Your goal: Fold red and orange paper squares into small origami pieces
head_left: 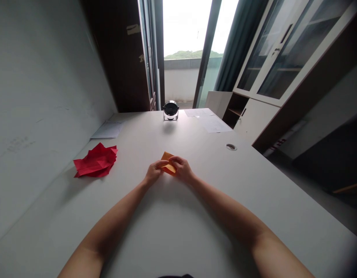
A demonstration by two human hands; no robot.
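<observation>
Head view, from the left edge across: a white wall runs along the pale desk (195, 231). Near its far end a white sheet (107, 130) lies flat against the wall (any print on it is too faint to read). Closer in, a creased red paper (95, 161) rests on the desk, well apart from the hands.

At the middle, the left hand (153, 172) and the right hand (181, 169) meet over a small folded orange paper (168, 166). It sits low at the desk surface between them. The left grip is pressed together on the paper's near left edge, thumb and fingertips pinching it. The right grip pinches the right side, its fingers curled over the top, so part of the fold is hidden.

Beyond the hands, at the far edge before the window, stands a round black and silver device (170, 110). To its right lie two more white sheets (208, 119), their marks illegible. A round cable hole (231, 146) is set in the desk further right, and a glass-fronted cabinet (282, 50) fills the right side.
</observation>
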